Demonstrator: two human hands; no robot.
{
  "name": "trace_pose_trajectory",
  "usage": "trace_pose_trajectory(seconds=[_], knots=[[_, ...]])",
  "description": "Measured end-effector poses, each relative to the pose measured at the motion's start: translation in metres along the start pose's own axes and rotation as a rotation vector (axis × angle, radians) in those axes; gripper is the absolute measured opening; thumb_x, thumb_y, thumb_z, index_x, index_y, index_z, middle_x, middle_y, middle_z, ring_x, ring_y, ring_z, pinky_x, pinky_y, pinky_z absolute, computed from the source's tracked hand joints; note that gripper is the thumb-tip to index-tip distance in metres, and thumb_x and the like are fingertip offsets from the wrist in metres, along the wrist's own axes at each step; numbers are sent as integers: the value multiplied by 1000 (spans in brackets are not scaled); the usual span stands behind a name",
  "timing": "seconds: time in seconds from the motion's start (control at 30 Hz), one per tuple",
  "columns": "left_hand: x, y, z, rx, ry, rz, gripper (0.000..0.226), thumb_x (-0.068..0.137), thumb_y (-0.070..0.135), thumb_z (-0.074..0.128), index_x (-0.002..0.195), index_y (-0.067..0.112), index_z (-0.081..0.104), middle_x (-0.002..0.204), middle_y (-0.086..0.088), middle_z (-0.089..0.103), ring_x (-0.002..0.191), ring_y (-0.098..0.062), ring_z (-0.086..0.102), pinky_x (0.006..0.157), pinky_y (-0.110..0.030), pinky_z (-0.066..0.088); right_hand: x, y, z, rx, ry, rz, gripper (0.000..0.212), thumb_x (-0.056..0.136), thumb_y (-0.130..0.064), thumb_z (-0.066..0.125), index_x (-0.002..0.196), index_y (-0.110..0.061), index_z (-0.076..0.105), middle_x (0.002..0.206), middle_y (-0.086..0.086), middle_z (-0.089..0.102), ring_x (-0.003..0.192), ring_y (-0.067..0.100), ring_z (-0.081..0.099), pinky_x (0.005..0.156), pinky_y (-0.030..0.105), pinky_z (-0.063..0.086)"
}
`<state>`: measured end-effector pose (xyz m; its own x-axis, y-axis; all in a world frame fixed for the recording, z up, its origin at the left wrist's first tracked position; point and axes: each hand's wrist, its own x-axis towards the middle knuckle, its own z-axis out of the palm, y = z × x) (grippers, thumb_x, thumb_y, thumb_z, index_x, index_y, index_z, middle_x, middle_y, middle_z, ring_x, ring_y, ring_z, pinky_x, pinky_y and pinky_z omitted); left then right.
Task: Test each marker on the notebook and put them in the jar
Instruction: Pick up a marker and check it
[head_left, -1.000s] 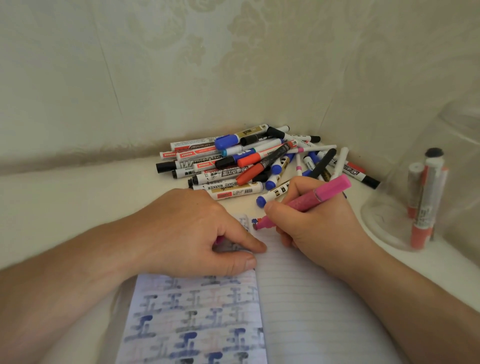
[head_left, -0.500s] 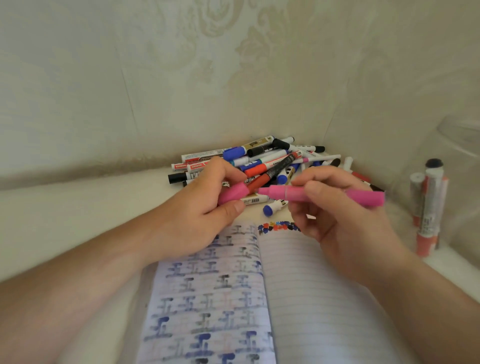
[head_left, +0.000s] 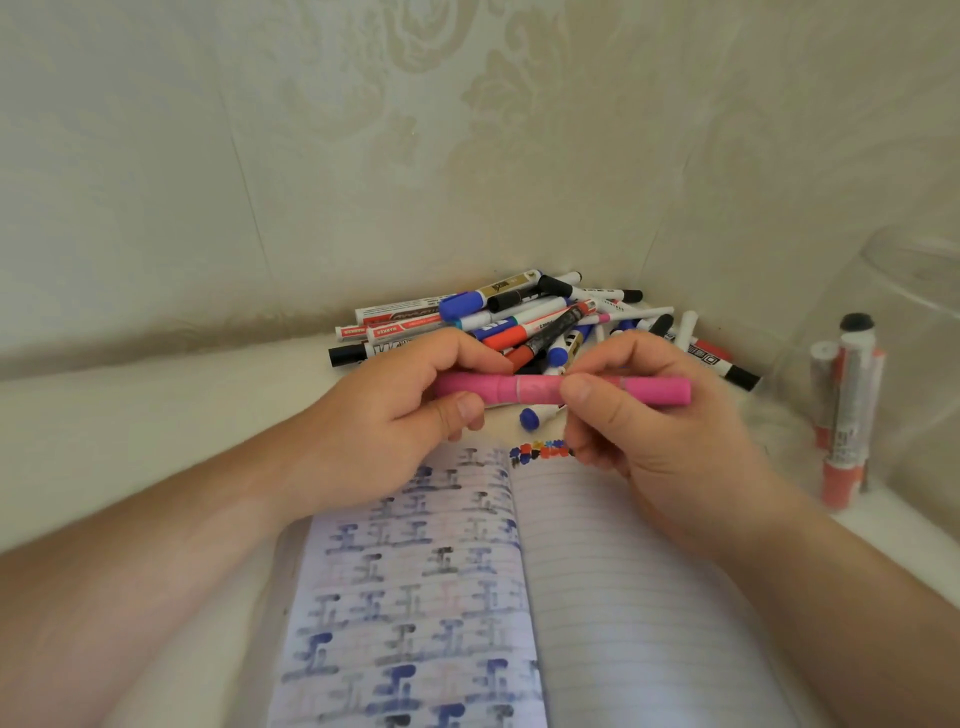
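Note:
A pink marker (head_left: 524, 390) lies level in the air between both hands, above the top edge of the open notebook (head_left: 613, 597). My left hand (head_left: 395, 415) pinches its capped left end, and my right hand (head_left: 639, 431) grips its barrel. The cap sits on the marker. A row of small coloured test marks (head_left: 540, 450) runs along the top of the notebook's right page. A pile of markers (head_left: 524, 322) lies behind the hands in the corner. The clear jar (head_left: 904, 374) stands at the right with a few markers (head_left: 844, 410) upright inside.
Patterned walls close the corner behind and to the right of the pile. The notebook's left page is covered with blue and black marks. A blue cap end of a marker (head_left: 531, 418) lies just under the pink marker.
My right hand lifted the pink marker off the page and turned it level. My left hand left the notebook and pushed the pink cap onto the marker's tip.

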<state>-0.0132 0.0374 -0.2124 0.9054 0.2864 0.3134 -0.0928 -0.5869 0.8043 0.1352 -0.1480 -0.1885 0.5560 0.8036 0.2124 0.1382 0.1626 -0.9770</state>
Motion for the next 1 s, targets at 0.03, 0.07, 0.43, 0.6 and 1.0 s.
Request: trace_pose_trajectory(seconds=[0.03, 0.07, 0.43, 0.6, 1.0], knots=[[1, 0, 0, -39, 9, -2, 30, 96, 27, 57, 116, 47, 65, 91, 18, 69, 84, -6, 64, 77, -24, 52, 0, -1, -2, -3, 31, -12, 11, 78, -27, 83, 83, -22, 75, 64, 9, 66, 56, 21, 57, 54, 30, 45], [2, 1, 0, -52, 19, 4, 31, 96, 24, 58, 115, 46, 67, 90, 21, 70, 82, -4, 63, 76, -21, 51, 1, -1, -5, -14, 54, -21, 17, 73, -31, 82, 86, -19, 78, 65, 9, 66, 57, 20, 57, 55, 28, 47], [1, 8, 4, 220, 363, 210, 46, 87, 24, 71, 123, 51, 64, 110, 23, 70, 102, -12, 70, 91, -36, 56, 1, 7, 11, 108, 68, 35, 18, 69, -40, 80, 83, -29, 82, 78, 9, 75, 69, 16, 65, 61, 27, 48], [-2, 10, 2, 356, 378, 249, 42, 90, 20, 69, 127, 40, 69, 108, 37, 65, 103, 3, 67, 92, -23, 53, 2, 4, 16, 46, 86, -21, 18, 78, -31, 77, 90, -18, 79, 74, 7, 74, 56, 9, 59, 54, 20, 47], [-37, 20, -46, 855, 60, 224, 36, 93, 29, 56, 121, 17, 76, 97, 8, 74, 87, -15, 54, 79, -23, 33, -2, 0, -9, -309, -137, -127, 57, 83, -50, 78, 133, -32, 58, 84, -11, 74, 71, 7, 63, 71, 23, 51]])
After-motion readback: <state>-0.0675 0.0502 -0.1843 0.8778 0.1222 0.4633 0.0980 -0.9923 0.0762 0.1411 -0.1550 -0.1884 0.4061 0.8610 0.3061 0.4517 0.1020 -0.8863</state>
